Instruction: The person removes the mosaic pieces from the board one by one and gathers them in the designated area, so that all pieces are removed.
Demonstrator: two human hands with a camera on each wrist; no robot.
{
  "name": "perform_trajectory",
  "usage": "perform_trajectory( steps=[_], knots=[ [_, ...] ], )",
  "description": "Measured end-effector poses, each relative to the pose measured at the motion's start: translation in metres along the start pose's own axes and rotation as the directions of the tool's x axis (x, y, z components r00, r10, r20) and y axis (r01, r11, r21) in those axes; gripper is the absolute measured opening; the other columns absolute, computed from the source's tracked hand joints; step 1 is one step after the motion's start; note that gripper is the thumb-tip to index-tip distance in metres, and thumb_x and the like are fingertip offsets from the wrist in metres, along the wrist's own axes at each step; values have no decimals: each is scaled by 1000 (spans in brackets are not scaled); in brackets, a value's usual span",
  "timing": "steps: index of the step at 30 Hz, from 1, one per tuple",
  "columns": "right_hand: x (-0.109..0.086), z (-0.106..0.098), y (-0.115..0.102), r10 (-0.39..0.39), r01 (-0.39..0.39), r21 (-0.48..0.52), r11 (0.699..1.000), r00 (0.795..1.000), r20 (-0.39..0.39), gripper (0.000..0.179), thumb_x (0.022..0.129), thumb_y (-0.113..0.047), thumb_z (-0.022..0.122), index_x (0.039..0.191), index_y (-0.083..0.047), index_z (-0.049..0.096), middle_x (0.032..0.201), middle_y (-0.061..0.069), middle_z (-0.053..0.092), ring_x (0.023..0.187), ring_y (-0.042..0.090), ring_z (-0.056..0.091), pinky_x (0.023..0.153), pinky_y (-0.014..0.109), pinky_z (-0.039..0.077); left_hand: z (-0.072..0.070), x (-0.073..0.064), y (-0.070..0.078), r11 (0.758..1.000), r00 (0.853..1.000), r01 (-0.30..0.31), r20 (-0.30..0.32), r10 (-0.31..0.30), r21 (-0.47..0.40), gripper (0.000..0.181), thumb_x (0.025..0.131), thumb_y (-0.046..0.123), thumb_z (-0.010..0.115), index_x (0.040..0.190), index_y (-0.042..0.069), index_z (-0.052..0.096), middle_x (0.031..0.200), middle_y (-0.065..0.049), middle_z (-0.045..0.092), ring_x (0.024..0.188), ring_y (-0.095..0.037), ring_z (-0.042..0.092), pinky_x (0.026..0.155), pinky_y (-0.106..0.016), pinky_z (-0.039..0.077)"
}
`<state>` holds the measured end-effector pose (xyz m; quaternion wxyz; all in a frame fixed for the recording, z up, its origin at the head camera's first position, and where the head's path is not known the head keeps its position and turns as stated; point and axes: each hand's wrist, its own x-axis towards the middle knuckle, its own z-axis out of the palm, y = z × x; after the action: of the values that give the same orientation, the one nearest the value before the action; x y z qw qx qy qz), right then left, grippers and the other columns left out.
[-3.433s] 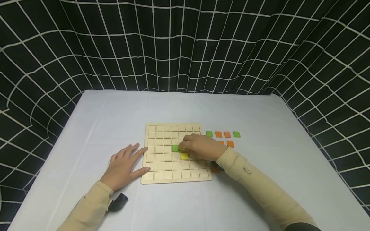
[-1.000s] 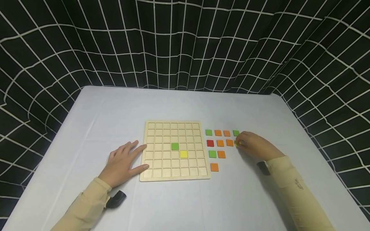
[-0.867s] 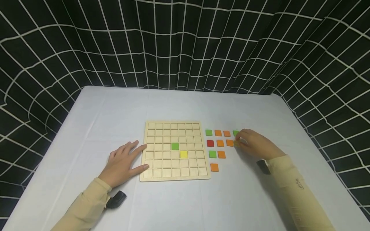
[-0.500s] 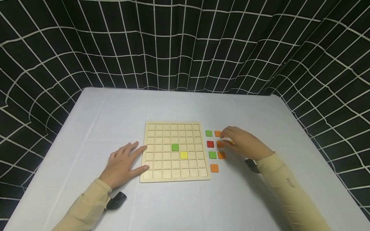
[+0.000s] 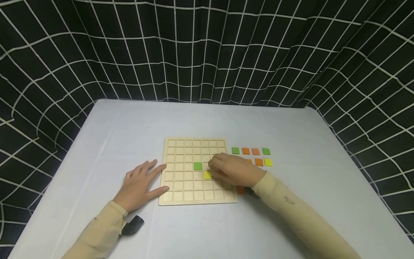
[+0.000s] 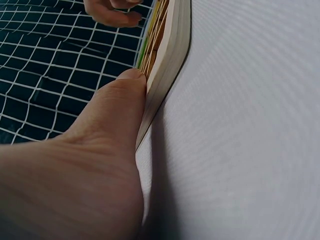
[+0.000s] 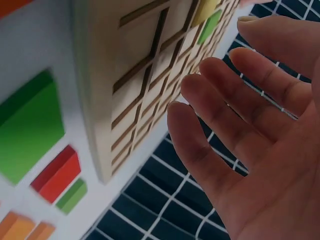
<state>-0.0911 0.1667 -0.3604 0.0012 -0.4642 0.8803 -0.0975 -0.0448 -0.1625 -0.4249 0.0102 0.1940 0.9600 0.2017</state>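
Note:
A wooden grid board (image 5: 181, 204) lies on the white table with a green tile (image 5: 198, 166) and a yellow tile (image 5: 207, 175) in its cells. My left hand (image 5: 137, 189) lies at the board's left edge, fingers extended. Its thumb (image 6: 131, 82) touches the rim in the left wrist view. My right hand (image 5: 237, 169) is over the right half of the board, beside the yellow tile. In the right wrist view the fingers (image 7: 217, 115) are loosely bent, apart from the thumb, and I see nothing between them.
Right of the board lie rows of loose tiles: green (image 5: 235, 150), orange (image 5: 245, 151) and, at one row's end, yellow (image 5: 268, 162). A red tile (image 7: 59, 172) shows in the right wrist view. A black grid-patterned curtain (image 5: 194, 50) stands behind the table.
My right hand set a yellow tile from the board at the end of a loose row, let go, and came back left over the board. The left hand has stayed in place.

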Motion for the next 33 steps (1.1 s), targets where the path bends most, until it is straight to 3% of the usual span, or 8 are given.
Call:
perform_trajectory(
  steps=[14,25,33],
  knots=[
    [11,13,-6,-47,48,-71,996,999,13,18,87,-14,69,104,-15,63,96,-5,62,85,7,56,74,19,51,-4,-1,3,1000,1000,-7,-7,7,1,71,87,61,56,146,25,39,151,-13,34,137,-39,29,99,-61,29],
    [10,8,-8,-65,67,-16,998,996,66,23,89,-12,68,110,-22,71,97,-6,64,88,8,58,76,18,51,1,0,-2,1000,1000,-9,-12,9,0,72,87,65,54,146,27,38,152,-12,34,138,-39,29,100,-62,28],
    [9,8,-8,-106,106,4,994,993,60,23,88,-9,69,109,-18,70,98,-4,64,91,9,59,81,17,50,-1,-1,1,1000,1000,-3,-10,3,2,72,87,64,53,146,26,40,151,-12,35,136,-39,30,99,-61,29]
  ],
)
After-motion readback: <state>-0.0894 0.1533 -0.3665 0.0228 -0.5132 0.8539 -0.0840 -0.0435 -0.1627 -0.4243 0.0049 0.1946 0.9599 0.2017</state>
